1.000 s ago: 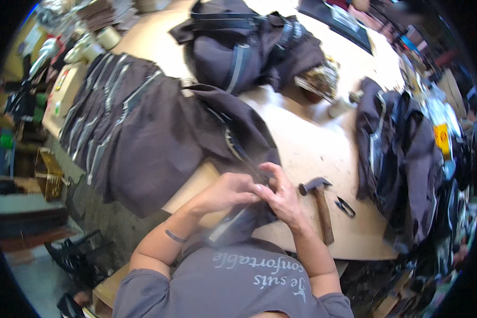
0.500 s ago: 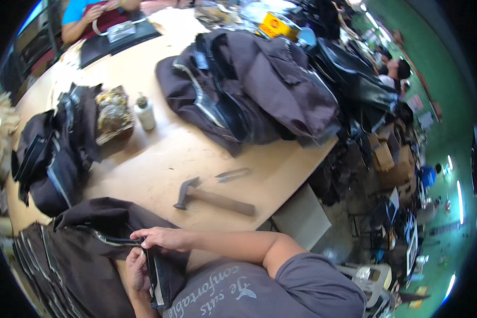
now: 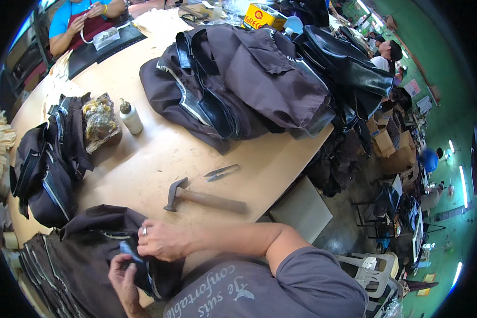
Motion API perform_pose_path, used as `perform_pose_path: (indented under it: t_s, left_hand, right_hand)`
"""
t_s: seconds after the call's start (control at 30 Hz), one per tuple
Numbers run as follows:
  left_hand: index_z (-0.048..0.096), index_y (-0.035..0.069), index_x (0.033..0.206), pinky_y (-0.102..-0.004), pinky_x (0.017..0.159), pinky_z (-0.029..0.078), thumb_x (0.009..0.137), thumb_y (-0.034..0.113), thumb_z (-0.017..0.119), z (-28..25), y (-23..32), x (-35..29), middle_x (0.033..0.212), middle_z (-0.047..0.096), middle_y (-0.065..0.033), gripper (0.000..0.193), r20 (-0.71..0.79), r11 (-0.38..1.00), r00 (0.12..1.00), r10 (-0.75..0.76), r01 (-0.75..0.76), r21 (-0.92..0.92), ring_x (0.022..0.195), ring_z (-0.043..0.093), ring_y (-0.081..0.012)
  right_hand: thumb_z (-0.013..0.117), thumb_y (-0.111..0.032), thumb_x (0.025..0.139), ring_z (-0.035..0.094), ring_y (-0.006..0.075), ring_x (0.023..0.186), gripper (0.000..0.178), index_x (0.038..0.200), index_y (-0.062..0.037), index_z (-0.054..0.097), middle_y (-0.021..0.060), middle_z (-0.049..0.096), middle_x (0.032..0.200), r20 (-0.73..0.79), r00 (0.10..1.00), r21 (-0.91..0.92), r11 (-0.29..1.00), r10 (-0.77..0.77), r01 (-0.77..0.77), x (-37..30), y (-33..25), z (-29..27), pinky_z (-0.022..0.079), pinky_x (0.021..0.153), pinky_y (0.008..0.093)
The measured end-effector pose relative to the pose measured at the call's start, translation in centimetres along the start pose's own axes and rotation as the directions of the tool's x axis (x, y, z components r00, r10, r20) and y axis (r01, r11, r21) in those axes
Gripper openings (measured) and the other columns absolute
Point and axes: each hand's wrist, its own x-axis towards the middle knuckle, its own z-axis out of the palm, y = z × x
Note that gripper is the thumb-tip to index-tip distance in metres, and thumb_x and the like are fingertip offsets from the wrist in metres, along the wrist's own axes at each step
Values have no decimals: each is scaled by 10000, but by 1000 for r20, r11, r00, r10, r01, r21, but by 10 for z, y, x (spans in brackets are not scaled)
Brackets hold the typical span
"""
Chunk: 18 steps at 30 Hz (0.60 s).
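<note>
The dark brown fabric piece (image 3: 98,249) lies at the near left corner of the table (image 3: 159,159), bunched over a stack of like pieces, just left of the hammer (image 3: 204,199). It looks soft and limp, light enough to lift with the fingers, and its folds sag wherever nothing supports them; the pale piped edge seems the firmer part, so a pinch along that seam would likely give better control than a grip on loose cloth. The right hand (image 3: 164,241), a ring on one finger, presses flat on the folded edge with fingers curled over it, and the left hand (image 3: 123,275) is clenched on the cloth from below, thumb pinching the fold. Beyond the hammer lie small thread snips (image 3: 221,172), farther off a white bottle (image 3: 131,116), and past that a large heap of brown and black pieces (image 3: 238,79).
</note>
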Motion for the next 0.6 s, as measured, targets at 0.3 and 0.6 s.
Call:
perform_pose_path:
  t_s: [0.3,0.6]
  left_hand:
    - [569,7,740,-365,724,402,655,200,633,-21,67,-15,863,499,-118,220,-20,512,886,464,-249,822,824,492,-282]
    - [580,-1,872,-305,631,464,612,88,764,16,64,-2,781,613,-118,331,283,688,851,442,-524,502,697,601,-245]
  right_hand:
    - [608,-41,590,552,227,688,245,826,-90,561,56,533,706,-139,990,-129,990,39,-57,15,-15,-141,414,683,342]
    - [633,-89,669,579,261,836,226,889,-59,591,86,596,811,17,960,20,960,278,-278,11,18,-96,394,869,386]
